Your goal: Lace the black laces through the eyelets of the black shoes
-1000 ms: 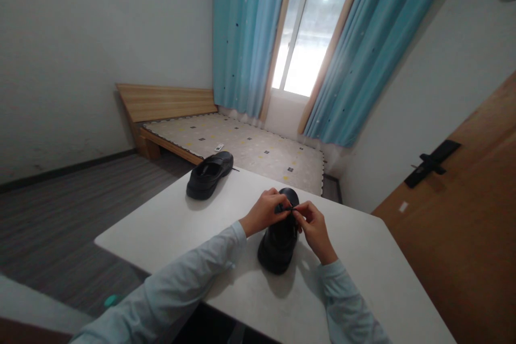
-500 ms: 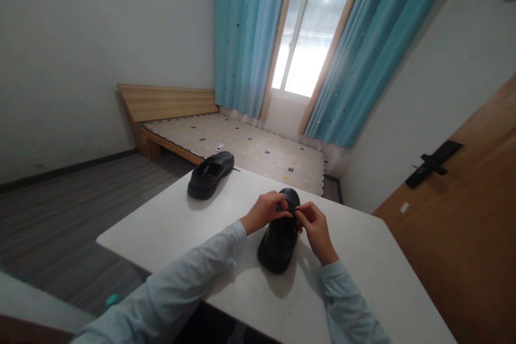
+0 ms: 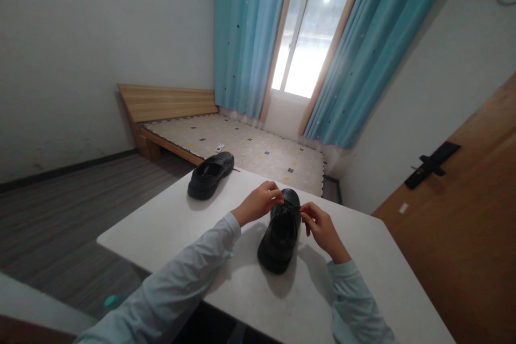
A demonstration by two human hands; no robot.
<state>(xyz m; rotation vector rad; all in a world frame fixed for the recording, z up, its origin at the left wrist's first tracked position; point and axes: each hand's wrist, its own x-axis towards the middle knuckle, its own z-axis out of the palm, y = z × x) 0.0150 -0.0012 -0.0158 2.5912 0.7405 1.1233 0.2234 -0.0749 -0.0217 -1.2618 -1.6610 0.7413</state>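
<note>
A black shoe (image 3: 279,239) stands upright on the white table, its toe pointing away from me. Its dark shoelace (image 3: 289,208) crosses the top near the toe, looking looped, though the details are too small to make out. My left hand (image 3: 262,201) is at the shoe's left side, its fingertips pinched on the lace. On the right side, my right hand (image 3: 320,226) pinches the lace between thumb and forefinger. A second black shoe (image 3: 209,176) sits at the table's far left edge, with a bit of lace sticking out to its right.
The white table (image 3: 161,226) has its far edge near a bed (image 3: 250,145) with a patterned mattress. A small white object (image 3: 220,148) lies on the mattress. A wooden door (image 3: 463,226) is at the right, and blue curtains (image 3: 250,37) flank the window.
My hands have moved apart, the left one to the left and the right one slightly to the right. More of the lace now shows between them; the shoe has stayed in place.
</note>
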